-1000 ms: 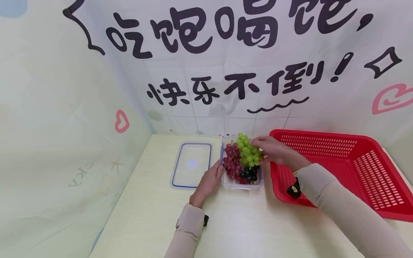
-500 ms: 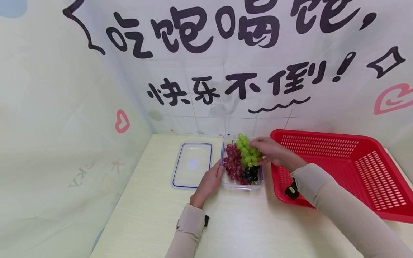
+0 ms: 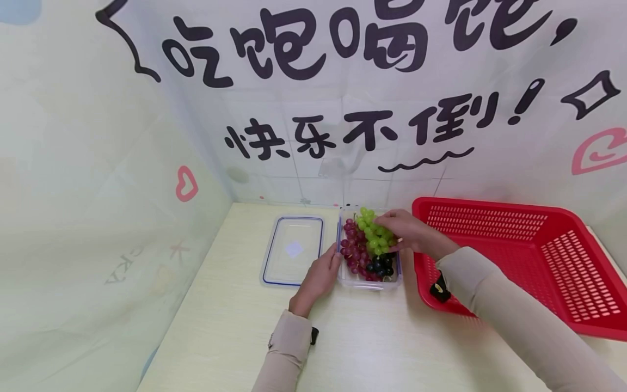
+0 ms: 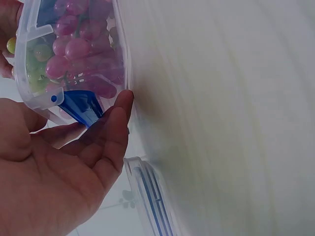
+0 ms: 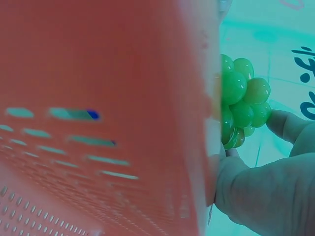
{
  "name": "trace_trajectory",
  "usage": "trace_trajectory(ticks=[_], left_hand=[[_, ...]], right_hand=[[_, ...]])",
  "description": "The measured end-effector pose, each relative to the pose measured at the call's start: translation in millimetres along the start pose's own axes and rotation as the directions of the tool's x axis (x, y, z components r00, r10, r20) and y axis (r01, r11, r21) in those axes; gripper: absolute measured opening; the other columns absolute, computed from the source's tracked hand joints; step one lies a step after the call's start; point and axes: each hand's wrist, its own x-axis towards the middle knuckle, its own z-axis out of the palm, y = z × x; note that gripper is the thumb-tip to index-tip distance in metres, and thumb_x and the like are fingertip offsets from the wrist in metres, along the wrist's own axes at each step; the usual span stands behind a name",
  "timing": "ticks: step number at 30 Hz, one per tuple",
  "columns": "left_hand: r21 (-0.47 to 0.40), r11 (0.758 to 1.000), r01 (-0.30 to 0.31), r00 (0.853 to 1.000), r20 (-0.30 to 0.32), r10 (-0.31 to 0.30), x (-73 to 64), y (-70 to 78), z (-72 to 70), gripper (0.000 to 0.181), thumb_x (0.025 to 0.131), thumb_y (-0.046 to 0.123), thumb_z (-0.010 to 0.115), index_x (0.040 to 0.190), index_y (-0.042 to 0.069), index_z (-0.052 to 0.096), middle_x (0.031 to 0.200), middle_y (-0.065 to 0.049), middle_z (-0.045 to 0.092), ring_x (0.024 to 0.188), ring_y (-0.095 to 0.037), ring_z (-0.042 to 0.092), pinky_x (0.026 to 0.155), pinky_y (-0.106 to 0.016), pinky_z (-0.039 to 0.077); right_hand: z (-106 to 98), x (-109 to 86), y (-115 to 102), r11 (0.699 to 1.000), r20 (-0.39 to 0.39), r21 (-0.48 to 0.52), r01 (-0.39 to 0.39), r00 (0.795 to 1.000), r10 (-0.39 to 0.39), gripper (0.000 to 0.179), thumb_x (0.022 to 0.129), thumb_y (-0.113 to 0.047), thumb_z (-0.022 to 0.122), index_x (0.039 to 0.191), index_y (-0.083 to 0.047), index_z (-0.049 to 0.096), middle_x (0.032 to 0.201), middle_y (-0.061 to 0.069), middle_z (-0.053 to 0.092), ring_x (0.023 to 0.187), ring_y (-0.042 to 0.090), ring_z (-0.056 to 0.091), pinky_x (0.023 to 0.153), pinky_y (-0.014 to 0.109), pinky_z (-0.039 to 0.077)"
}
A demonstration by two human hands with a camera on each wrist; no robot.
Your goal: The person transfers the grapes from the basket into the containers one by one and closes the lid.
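Observation:
A bunch of green grapes [image 3: 374,231] is in my right hand [image 3: 409,228], which holds it from its right side. The bunch lies low over the clear plastic container [image 3: 360,285], overlapping its upper right part. Inside the container are red grapes [image 3: 354,247] at the left and dark grapes [image 3: 381,265] at the lower right. My left hand [image 3: 320,275] holds the container's left side. In the left wrist view its fingers [image 4: 115,132] bend at the blue latch [image 4: 81,105]. The right wrist view shows the thumb and a finger against the green grapes [image 5: 243,113].
To the left of the container, a clear lid [image 3: 294,250] with a blue seal lies flat on the table [image 3: 235,326]. A large red basket [image 3: 495,204] stands close on the right, beneath my right forearm. A printed cloth [image 3: 313,136] hangs behind the table.
My right hand has moved slightly left and down with the green grapes, bringing them lower over the container. My left hand stays at the container's side.

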Motion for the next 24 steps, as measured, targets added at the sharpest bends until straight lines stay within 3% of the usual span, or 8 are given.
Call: trace_trajectory(ticks=[8,15,24], left_hand=[[-0.008,1.0,0.01,1.0,0.013,-0.01,0.1,0.3,0.1,0.053,0.109,0.031,0.031,0.155,0.005,0.03,0.153,-0.015,0.043,0.143,-0.033,0.038,0.117,-0.048,0.034],[-0.007,1.0,0.013,1.0,0.009,-0.013,0.8,0.5,0.4,0.053,0.109,0.03,0.031,0.155,0.004,0.03,0.154,-0.015,0.042,0.143,-0.033,0.037,0.118,-0.047,0.033],[-0.008,1.0,0.012,1.0,0.002,-0.012,1.1,0.9,0.0,0.052,0.109,0.03,0.031,0.155,0.005,0.031,0.153,-0.015,0.043,0.142,-0.034,0.039,0.117,-0.047,0.034]], right_hand=[[2.6,1.7,1.0,1.0,0.03,-0.005,0.009,1.0,-0.009,0.051,0.104,-0.029,0.049,0.141,0.004,0.039,0.142,0.023,0.039,0.123,0.036,0.048,0.09,0.042,0.059],[3.7,2.8,1.4,0.999,0.054,0.028,0.018,0.998,-0.02,0.04,0.105,-0.011,0.044,0.14,0.008,0.037,0.131,0.024,0.045,0.108,0.029,0.059,0.09,0.039,0.058],[3.2,1.6,0.7,1.0,0.067,0.003,0.019,0.998,-0.019,0.036,0.105,-0.009,0.046,0.136,0.008,0.043,0.121,0.021,0.049,0.1,0.025,0.059,0.089,0.039,0.059]])
